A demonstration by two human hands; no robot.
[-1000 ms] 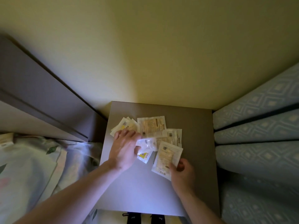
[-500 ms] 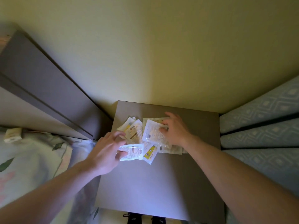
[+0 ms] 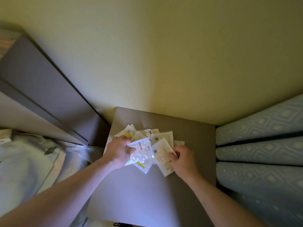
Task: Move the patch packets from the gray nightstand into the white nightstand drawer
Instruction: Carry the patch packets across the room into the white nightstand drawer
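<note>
Several white and beige patch packets [image 3: 154, 138] lie fanned in an overlapping pile on the top of the gray nightstand [image 3: 147, 190]. My left hand [image 3: 118, 152] pinches a crinkled clear-white packet [image 3: 141, 150] at the pile's left side, thumb on top. My right hand [image 3: 183, 159] pinches a beige packet [image 3: 161, 155] at the pile's right side, fingers curled on its edge. More packets stick out behind both hands. No white nightstand or drawer is in view.
A yellow wall [image 3: 164, 63] rises behind the nightstand. A gray headboard [image 3: 37, 89] and floral bedding [image 3: 24, 169] lie to the left. Blue patterned cushions [image 3: 262, 153] press against the nightstand's right side. Dark shoes [image 3: 117, 224] peek out below its front edge.
My right hand drew back from the far packets to the pile's near right and took a beige packet. My left hand moved in and took the clear-white packet. The pile is bunched tighter.
</note>
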